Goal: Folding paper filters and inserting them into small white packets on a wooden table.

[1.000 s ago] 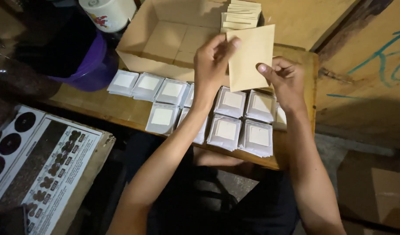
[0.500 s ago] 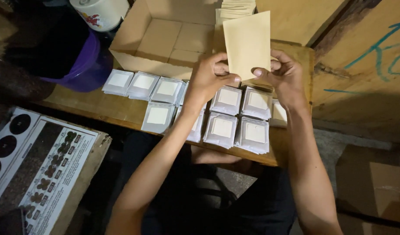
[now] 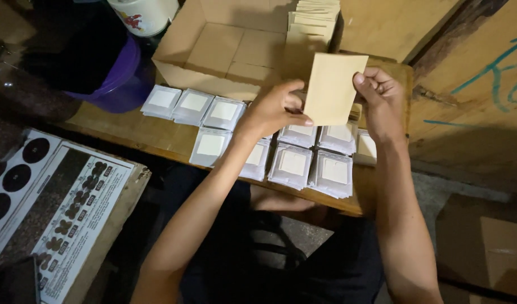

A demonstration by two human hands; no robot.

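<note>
Both my hands hold one tan paper envelope point(image 3: 333, 87) upright above the wooden bench point(image 3: 129, 132). My right hand point(image 3: 379, 101) pinches its upper right corner. My left hand point(image 3: 275, 107) grips its lower left edge, fingers curled. Beneath the hands lie several small stacks of flat white packets point(image 3: 295, 163) in rows on the bench. An open cardboard box point(image 3: 213, 53) stands behind, with more tan envelopes point(image 3: 315, 19) standing on edge at its right side.
A purple bucket point(image 3: 120, 84) sits at the bench's left end, a white printed container point(image 3: 143, 14) behind it. A printed cardboard carton point(image 3: 50, 208) lies at lower left. A wooden wall with teal scribbles point(image 3: 484, 79) is on the right, a brown box point(image 3: 495, 247) on the floor.
The envelope has been turned from tilted to upright and shifted right. My left hand slid from its top to its lower left edge; my right hand moved up to the top corner.
</note>
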